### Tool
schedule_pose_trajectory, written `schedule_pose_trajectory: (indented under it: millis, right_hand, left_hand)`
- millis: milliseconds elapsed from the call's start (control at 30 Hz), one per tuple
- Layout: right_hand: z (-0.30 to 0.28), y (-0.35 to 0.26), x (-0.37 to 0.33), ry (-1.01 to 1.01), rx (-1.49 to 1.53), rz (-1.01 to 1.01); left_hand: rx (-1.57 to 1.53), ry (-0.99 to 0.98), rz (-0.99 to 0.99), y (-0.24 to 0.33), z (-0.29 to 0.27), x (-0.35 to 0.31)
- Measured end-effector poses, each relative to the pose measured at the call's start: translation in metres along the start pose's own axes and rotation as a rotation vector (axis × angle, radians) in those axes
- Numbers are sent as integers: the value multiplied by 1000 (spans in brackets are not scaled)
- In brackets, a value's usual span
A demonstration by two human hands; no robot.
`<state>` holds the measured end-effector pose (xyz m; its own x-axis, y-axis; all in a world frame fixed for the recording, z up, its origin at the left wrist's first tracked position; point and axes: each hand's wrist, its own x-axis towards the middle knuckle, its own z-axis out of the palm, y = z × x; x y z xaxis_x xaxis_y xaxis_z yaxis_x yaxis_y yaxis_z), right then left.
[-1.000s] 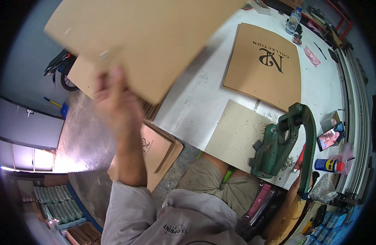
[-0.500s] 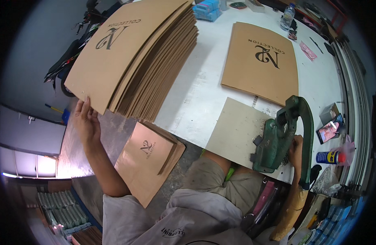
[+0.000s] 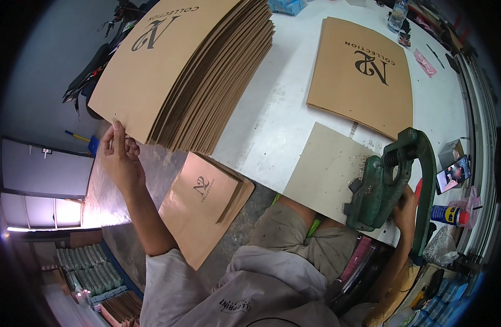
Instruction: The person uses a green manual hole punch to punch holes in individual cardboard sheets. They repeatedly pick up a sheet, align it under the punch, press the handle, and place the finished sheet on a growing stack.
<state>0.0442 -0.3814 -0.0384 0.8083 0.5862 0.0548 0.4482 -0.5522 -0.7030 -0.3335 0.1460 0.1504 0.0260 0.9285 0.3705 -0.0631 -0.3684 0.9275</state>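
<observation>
A tall stack of brown paper bags with dark print stands on the left of the table. My left hand is at its near left corner, thumb on top of the uppermost bag and the other fingers curled at the edge, closed on that corner. Small holes show near this corner. On the right is a green hand-lever punch press, with a grey board in front of its jaw. My right hand is behind the press, partly hidden by its lever; its fingers are mostly out of sight.
A lower pile of brown bags lies farther right. Another printed bag is below the table edge. At the right are a spray can, a lit phone and a plastic bottle. A motorbike stands beyond the stack.
The whole view has shifted slightly, with table items sitting farther right. My left hand stays at the stack's corner, its fingers more curled. My right hand remains behind the press.
</observation>
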Motion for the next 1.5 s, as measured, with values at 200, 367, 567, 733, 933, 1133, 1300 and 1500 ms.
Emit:
schedule_pose_trajectory:
  millis: [200,367,567,733,933,1133,1300,1500]
  right_hand:
    - [13,20,-5,11,138,-32]
    - [8,17,-15,127,133,72]
    - [-6,15,-28,118,111,192]
    - [-2,3,-19,185,127,148]
    - [-14,-33,-8,149,7,67]
    - [-9,-54,1,171,348,216]
    - [39,-52,30,140,613,19]
    - [27,-54,40,155,352,36]
  left_hand:
    - [495,94,739,-22,34,-44]
    - [577,62,638,-31,64,-47]
    - [580,40,550,-33,51,-34]
    - [579,22,536,-49,41,-15]
    - [516,212,672,-53,26,-27]
    - [302,-412,1120,-35,133,-125]
    - [146,-934,805,-73,271,-161]
    - [233,-1258,951,-96,376,-176]
